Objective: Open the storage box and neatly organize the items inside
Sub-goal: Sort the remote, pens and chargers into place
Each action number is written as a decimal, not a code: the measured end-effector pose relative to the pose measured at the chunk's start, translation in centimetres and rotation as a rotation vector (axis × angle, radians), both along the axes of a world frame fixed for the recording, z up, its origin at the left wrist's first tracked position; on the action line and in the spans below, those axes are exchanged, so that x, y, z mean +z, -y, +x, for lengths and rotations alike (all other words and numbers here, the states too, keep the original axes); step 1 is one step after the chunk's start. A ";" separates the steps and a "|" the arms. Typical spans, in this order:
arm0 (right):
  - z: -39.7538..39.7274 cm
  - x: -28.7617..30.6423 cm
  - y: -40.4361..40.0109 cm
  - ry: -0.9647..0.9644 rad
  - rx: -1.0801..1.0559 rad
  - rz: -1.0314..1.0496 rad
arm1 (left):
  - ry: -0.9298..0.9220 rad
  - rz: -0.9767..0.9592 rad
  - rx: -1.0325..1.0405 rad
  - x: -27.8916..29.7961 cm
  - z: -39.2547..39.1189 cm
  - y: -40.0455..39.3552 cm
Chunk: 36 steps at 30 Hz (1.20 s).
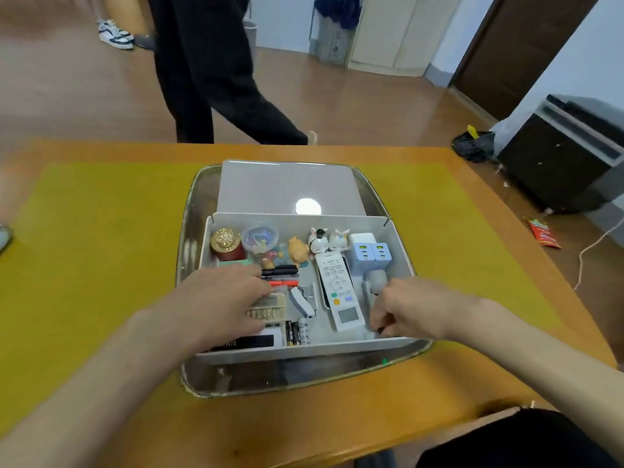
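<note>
Storage box (398, 244) open, hands inside

Storage box (398, 251) sits in a tray (189, 231) on the table (439, 393), lid (270, 187) behind it. Inside: remote (339, 292) right of center, batteries (292, 332) at front, figurines (329, 239) along the back wall.

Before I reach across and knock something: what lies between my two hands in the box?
In the head view, between the left hand and right hand lie a white remote control, a small white-and-blue gadget and batteries.
</note>
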State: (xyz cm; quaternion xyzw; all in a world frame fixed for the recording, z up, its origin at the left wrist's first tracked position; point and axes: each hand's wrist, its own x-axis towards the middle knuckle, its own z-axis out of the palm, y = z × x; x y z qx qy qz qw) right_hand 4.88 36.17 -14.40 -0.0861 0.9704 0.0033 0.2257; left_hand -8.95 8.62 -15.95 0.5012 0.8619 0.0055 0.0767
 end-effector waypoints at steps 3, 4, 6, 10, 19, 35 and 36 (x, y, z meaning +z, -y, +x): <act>-0.3 -0.2 -0.2 -0.004 0.102 0.011 | 0.012 -0.010 -0.002 -0.1 0.0 -0.4; -0.6 -0.2 -0.2 0.010 0.130 0.026 | 0.019 -0.011 -0.004 -0.2 0.0 -0.5; -1.2 -0.5 -0.1 0.047 0.168 0.062 | 0.031 -0.016 -0.003 -0.4 -0.1 -0.7; -1.8 -1.0 0.2 0.083 0.220 0.108 | 0.036 -0.036 -0.001 -0.5 -0.2 -0.9; -0.9 0.6 -1.4 0.023 0.033 0.006 | -0.003 -0.040 -0.017 -0.6 -0.5 -1.1; 0.0 1.7 -1.0 0.038 0.167 0.219 | 0.016 -0.065 -0.032 -1.1 -0.5 -1.2; -0.1 1.7 -0.8 0.064 0.163 0.223 | 0.019 -0.070 -0.030 -1.0 -0.5 -1.2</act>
